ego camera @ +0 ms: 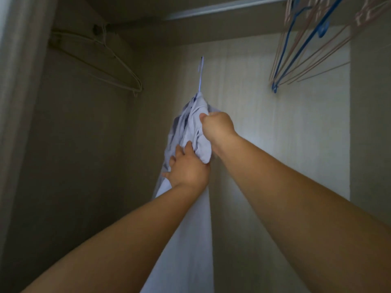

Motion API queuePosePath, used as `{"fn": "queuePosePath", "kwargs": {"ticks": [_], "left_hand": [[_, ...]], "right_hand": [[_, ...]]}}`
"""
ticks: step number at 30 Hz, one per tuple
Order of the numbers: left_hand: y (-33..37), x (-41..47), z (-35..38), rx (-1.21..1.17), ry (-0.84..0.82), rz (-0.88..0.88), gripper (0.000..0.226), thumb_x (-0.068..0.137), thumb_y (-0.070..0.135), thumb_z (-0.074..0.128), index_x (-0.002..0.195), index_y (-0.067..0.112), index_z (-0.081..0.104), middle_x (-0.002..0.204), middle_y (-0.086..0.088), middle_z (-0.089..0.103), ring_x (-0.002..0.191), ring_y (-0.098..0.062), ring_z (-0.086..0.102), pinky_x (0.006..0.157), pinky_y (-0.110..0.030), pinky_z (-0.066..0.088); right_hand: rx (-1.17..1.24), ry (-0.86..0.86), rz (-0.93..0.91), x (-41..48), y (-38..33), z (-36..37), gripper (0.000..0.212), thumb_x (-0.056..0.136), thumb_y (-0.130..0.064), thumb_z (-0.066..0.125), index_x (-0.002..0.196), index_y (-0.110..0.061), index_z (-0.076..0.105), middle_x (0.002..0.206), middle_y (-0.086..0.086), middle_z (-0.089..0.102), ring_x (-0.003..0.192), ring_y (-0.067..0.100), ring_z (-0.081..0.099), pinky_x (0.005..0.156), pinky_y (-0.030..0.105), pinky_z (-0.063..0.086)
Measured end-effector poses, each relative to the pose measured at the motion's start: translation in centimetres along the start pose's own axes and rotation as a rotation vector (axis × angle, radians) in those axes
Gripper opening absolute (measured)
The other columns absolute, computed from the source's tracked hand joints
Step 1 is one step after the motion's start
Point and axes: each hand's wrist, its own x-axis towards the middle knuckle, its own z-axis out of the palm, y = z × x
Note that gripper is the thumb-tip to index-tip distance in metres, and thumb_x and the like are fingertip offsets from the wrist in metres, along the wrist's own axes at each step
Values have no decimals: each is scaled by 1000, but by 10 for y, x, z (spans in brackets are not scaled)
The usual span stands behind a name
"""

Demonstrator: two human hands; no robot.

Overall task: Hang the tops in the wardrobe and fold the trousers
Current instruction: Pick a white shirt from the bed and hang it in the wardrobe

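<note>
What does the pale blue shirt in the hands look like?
The shirt is pale bluish-lilac, soft-looking cloth. It is bunched at the top over a blue hanger, whose hook points up, below the rail and off it. The rest hangs down long and smooth. The right hand grips the bunched top; the left hand holds the cloth just below.

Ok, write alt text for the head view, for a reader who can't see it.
A person's left grip and right grip hold a pale shirt up inside a wardrobe, its hanger hook below the rail, not on it. Empty hangers hang on the right, a white hanger on the left.
</note>
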Motion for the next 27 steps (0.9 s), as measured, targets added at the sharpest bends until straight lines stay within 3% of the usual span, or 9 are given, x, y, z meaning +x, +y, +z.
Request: {"fn": "queuePosePath", "kwargs": {"ticks": [4,6,10,12,14,17,21,27], "left_hand": [[11,15,-9,48,32,123,63,94,32,46,149,13,20,155,-7,24,140,-29,26,110,-55,25],[15,21,-18,109,32,157,63,96,32,43,150,14,17,156,-6,22,141,-28,25,110,-55,25],[31,31,-41,211,58,236,57,97,39,36,149,18,21,152,-4,29,138,-30,29,108,-60,24],[40,41,-52,239,67,251,64,97,45,36,151,20,14,155,-3,23,140,-30,22,108,-61,21],[49,53,-64,277,99,275,70,96,47,37,152,22,4,155,-5,23,140,-31,21,107,-63,22],[63,71,-77,316,141,331,67,96,40,39,151,26,3,152,-5,29,138,-31,25,107,-64,22],[81,95,-90,318,177,389,57,96,36,38,149,25,17,151,-3,32,139,-30,27,108,-64,21],[104,132,-97,330,151,460,59,95,39,41,148,26,18,149,-4,35,137,-31,29,107,-62,24]], "right_hand": [[-93,120,-145,14,-10,-7,27,97,-19,42,95,-3,63,113,20,62,108,32,56,77,28,39],[-59,142,-136,23,-15,-12,25,96,-20,43,91,-5,62,95,17,58,94,30,57,71,27,37],[3,195,-107,42,-36,-18,36,95,-23,45,60,-14,40,75,7,47,80,21,44,69,24,33],[33,242,-82,50,-50,-22,32,95,-24,46,66,-12,45,83,11,53,81,22,46,69,24,33],[68,274,-66,57,-65,-24,20,94,-24,48,89,-7,59,104,16,62,89,27,55,70,26,37],[60,311,-70,70,-86,-25,34,94,-24,49,116,0,59,122,17,61,112,33,57,86,32,45],[43,323,-82,88,-109,-31,36,95,-21,47,121,3,54,127,17,57,117,32,55,91,31,43],[-37,350,-137,115,-124,-41,35,95,-18,47,122,3,55,127,17,57,117,31,55,91,30,43]]}}
